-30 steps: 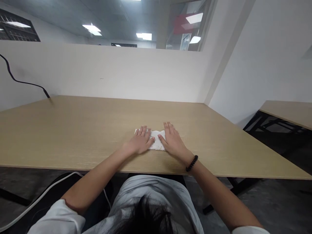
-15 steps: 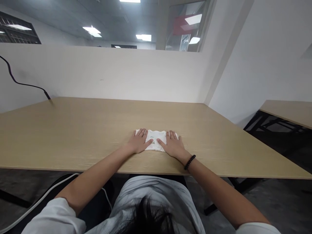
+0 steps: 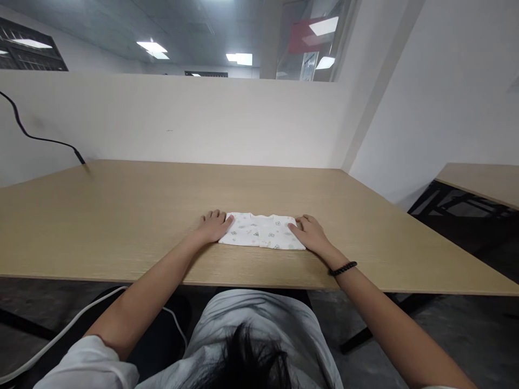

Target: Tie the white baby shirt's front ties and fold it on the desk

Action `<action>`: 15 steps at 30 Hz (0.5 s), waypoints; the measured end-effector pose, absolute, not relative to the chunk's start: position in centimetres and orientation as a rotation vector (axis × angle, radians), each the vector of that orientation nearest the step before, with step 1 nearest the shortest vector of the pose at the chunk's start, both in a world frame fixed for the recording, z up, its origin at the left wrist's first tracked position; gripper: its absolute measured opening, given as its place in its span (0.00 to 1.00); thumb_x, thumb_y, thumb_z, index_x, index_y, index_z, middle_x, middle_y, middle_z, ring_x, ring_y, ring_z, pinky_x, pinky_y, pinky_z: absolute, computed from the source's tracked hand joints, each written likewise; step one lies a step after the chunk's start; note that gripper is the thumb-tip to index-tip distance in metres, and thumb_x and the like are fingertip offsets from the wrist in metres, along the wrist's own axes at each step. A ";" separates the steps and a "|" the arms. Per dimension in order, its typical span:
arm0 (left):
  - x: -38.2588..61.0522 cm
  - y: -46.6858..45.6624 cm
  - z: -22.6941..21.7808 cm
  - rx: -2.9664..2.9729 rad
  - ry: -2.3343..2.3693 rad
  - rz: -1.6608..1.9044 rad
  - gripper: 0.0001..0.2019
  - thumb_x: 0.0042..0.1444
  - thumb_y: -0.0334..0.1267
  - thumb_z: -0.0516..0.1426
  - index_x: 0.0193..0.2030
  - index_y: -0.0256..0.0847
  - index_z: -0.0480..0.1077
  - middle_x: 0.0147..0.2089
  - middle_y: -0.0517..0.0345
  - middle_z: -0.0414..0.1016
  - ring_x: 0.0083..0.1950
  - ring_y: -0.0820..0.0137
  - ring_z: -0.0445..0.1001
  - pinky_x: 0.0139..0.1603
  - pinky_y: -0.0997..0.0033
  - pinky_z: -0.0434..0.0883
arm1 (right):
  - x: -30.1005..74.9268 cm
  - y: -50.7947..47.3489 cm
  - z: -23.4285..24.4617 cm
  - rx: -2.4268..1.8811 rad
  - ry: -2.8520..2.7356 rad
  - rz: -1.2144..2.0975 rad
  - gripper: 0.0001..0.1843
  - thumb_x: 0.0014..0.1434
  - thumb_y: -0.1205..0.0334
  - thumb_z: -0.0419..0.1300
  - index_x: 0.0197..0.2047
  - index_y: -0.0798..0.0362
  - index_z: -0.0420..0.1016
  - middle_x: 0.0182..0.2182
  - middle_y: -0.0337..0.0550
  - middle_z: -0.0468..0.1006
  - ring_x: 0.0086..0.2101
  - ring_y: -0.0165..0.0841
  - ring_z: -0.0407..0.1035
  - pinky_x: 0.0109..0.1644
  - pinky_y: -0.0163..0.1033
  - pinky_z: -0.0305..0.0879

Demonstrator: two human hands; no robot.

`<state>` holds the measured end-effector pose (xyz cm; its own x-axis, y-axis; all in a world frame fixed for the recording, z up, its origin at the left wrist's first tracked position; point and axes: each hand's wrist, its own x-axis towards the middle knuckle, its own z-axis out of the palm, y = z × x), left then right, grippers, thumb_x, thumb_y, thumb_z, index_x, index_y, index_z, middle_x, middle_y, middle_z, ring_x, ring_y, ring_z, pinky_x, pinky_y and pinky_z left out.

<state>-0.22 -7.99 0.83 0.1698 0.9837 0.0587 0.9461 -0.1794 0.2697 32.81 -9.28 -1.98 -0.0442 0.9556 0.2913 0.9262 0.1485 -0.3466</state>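
A small white folded cloth (image 3: 261,231) with a faint printed pattern lies flat on the wooden table (image 3: 141,216), near its front edge. My left hand (image 3: 213,226) rests at the cloth's left end, fingers stretched out flat, thumb touching the fabric. My right hand (image 3: 310,233) lies at the cloth's right end, fingers flat on the table and its edge. A black bead bracelet (image 3: 343,268) sits on my right wrist. Neither hand holds anything.
A white partition (image 3: 182,119) stands along the table's far edge. A black cable (image 3: 36,138) hangs down at the back left corner. A second wooden table (image 3: 482,183) stands to the right, across a gap of dark floor. A white cord (image 3: 60,335) runs below the table's front edge.
Both hands have slid outward from the middle of the cloth to its two ends. Most of the cloth now shows between them.
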 end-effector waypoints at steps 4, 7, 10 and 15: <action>0.4 -8.2 1.5 2.288 1.786 0.395 0.16 0.60 0.44 0.50 0.47 0.35 0.69 0.57 0.35 0.71 0.59 0.50 0.69 0.58 0.54 0.65 | 32.7 -8.7 -2.1 -1.706 -1.994 0.045 0.11 0.59 0.55 0.59 0.36 0.56 0.73 0.39 0.53 0.75 0.45 0.42 0.68 0.51 0.43 0.62; 0.7 -8.3 1.6 2.134 1.714 0.584 0.10 0.55 0.37 0.54 0.42 0.38 0.67 0.48 0.41 0.75 0.50 0.53 0.74 0.49 0.60 0.69 | 32.5 -8.6 -1.9 -1.698 -2.008 0.065 0.09 0.57 0.57 0.59 0.31 0.53 0.69 0.34 0.48 0.74 0.40 0.40 0.68 0.45 0.41 0.62; 0.9 -8.4 1.5 1.870 1.568 0.857 0.13 0.51 0.31 0.56 0.45 0.40 0.64 0.45 0.49 0.75 0.45 0.60 0.75 0.43 0.64 0.71 | 32.4 -8.9 -1.7 -1.626 -1.942 0.190 0.07 0.56 0.57 0.58 0.32 0.52 0.66 0.30 0.43 0.74 0.33 0.37 0.67 0.39 0.39 0.61; 1.1 -8.3 1.4 1.496 1.343 1.086 0.17 0.56 0.36 0.57 0.51 0.43 0.60 0.42 0.54 0.73 0.37 0.68 0.74 0.35 0.70 0.71 | 32.2 -9.3 -1.7 -1.437 -1.734 0.430 0.13 0.52 0.59 0.58 0.41 0.50 0.63 0.27 0.34 0.70 0.29 0.33 0.66 0.35 0.37 0.62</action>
<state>1.13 -8.27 1.44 0.0538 0.9960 0.0709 0.2777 -0.0832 0.9571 32.18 -9.26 -1.73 -0.0085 0.9281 0.3722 0.6466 0.2890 -0.7059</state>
